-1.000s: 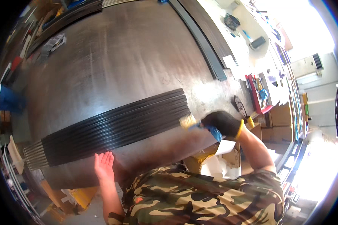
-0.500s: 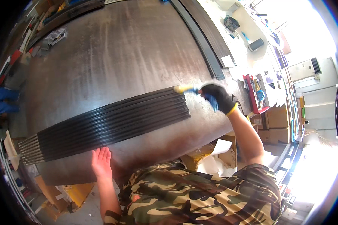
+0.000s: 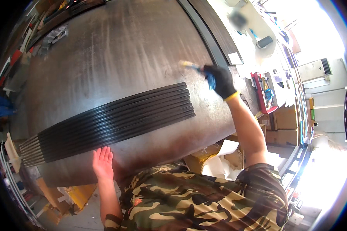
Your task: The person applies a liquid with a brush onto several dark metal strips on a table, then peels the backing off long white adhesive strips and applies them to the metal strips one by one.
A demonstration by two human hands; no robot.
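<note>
A row of long dark rods [image 3: 113, 120] lies side by side on the brown metal-looking table [image 3: 137, 50], their left ends bare and paler. My left hand [image 3: 103, 164], ungloved, rests palm up at the near edge of the row with fingers stretched out; its fingertips touch or nearly touch the nearest rod. In a black glove with a yellow cuff, my right hand [image 3: 222, 82] is closed around the blue handle of a brush [image 3: 189, 65]. The brush's pale yellowish tip points left, above the table beyond the rods' right ends, and is blurred by motion.
Grey metal strips [image 3: 206, 34] lie along the table's far right. Further right stand a red tray of tools [image 3: 261, 96] and a white surface with a dark cylinder [image 3: 264, 41]. Below the near edge are cardboard boxes [image 3: 204, 158]. Clear plastic packaging [image 3: 58, 35] sits far left.
My right hand and the brush have moved up and away from the rods' right ends, where the bristles were. My left hand has barely shifted, slightly upward and left.
</note>
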